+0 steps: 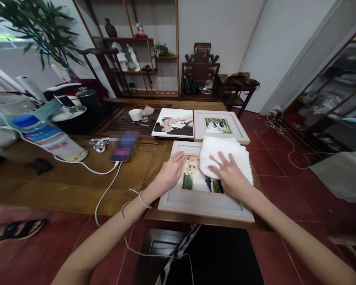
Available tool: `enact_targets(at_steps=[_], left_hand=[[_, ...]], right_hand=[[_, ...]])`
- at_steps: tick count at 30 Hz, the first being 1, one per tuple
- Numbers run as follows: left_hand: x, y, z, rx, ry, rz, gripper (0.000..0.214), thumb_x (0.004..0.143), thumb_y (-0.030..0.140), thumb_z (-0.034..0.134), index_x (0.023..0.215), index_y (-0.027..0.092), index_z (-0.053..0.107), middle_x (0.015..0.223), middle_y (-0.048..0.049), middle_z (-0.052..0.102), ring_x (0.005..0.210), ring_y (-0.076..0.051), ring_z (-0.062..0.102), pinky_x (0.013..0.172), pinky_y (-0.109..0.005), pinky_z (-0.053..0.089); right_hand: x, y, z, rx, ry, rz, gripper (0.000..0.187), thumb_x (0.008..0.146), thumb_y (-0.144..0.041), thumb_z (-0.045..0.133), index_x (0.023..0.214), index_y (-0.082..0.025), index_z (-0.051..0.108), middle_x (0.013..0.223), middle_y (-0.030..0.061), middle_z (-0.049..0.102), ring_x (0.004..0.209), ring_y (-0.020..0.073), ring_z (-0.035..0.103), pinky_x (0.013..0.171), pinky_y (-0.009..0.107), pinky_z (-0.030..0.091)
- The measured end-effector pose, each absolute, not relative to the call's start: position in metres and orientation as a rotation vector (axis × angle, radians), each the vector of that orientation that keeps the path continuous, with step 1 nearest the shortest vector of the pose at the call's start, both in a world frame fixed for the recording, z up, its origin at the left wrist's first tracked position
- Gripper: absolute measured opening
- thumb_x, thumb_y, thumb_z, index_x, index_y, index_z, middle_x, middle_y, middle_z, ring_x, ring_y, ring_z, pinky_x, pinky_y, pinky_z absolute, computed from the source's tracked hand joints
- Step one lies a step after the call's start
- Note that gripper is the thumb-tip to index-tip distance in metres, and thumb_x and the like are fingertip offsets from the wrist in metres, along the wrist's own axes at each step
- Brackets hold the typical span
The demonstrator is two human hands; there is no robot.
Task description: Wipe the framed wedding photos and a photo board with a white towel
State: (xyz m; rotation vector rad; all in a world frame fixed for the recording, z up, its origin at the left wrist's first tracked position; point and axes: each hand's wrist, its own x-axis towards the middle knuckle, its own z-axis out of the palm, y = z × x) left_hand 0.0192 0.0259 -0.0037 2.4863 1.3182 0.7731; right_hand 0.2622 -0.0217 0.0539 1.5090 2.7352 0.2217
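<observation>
A pale framed photo (195,204) lies flat at the near edge of the wooden table (77,178). My left hand (169,171) rests flat on the frame's left border, fingers stretched out. My right hand (230,176) presses flat, fingers spread, on a folded white cloth (225,152) that covers the upper right of the picture. Behind it lie a second framed photo (221,126) and an unframed photo print (173,123).
A phone (124,146) on a white cable, keys (99,145), a plastic packet (47,136), a pot (68,114), a small white cup (135,114) and a dark tea tray share the table. Shelves, a carved chair and a plant stand behind. Red tile floor lies to the right.
</observation>
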Motion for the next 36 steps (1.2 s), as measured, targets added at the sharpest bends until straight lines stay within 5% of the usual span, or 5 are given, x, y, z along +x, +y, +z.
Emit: enact_targets(at_steps=[10, 18, 26, 36], left_hand=[[0.02, 0.026, -0.003, 2.511, 1.32, 0.77, 0.038, 0.097, 0.019, 0.036, 0.13, 0.009, 0.052, 0.14, -0.0151, 0.05, 0.135, -0.024, 0.04, 0.11, -0.044, 0.039], [0.019, 0.026, -0.001, 2.538, 1.296, 0.734, 0.038, 0.097, 0.02, 0.036, 0.132, 0.012, 0.05, 0.14, -0.0144, 0.049, 0.135, -0.024, 0.04, 0.108, -0.047, 0.041], [0.018, 0.027, -0.005, 2.481, 1.33, 0.75, 0.04, 0.098, 0.022, 0.035, 0.133, 0.011, 0.049, 0.141, -0.0139, 0.048, 0.135, -0.023, 0.04, 0.109, -0.046, 0.039], [0.02, 0.023, -0.001, 2.464, 1.339, 0.747, 0.04, 0.098, 0.023, 0.034, 0.133, 0.012, 0.048, 0.144, -0.0141, 0.045, 0.136, -0.023, 0.038, 0.11, -0.047, 0.037]], right_hand=[[0.25, -0.143, 0.074, 1.29, 2.799, -0.342, 0.08, 0.054, -0.002, 0.048, 0.129, -0.028, 0.055, 0.152, 0.0049, 0.033, 0.139, 0.0397, 0.021, 0.106, 0.068, 0.024], [0.268, -0.037, 0.058, 1.595, 2.83, 0.1, 0.07, 0.061, 0.003, 0.044, 0.127, -0.016, 0.057, 0.148, 0.011, 0.04, 0.14, 0.0311, 0.025, 0.113, 0.056, 0.019], [0.273, 0.013, 0.054, 1.56, 2.73, 0.311, 0.066, 0.067, 0.002, 0.044, 0.129, -0.016, 0.056, 0.148, 0.0113, 0.039, 0.137, 0.0411, 0.025, 0.106, 0.066, 0.021], [0.252, -0.131, 0.09, 1.247, 2.664, -0.442, 0.071, 0.06, -0.003, 0.054, 0.127, -0.027, 0.059, 0.15, 0.0092, 0.035, 0.136, 0.045, 0.023, 0.104, 0.071, 0.024]])
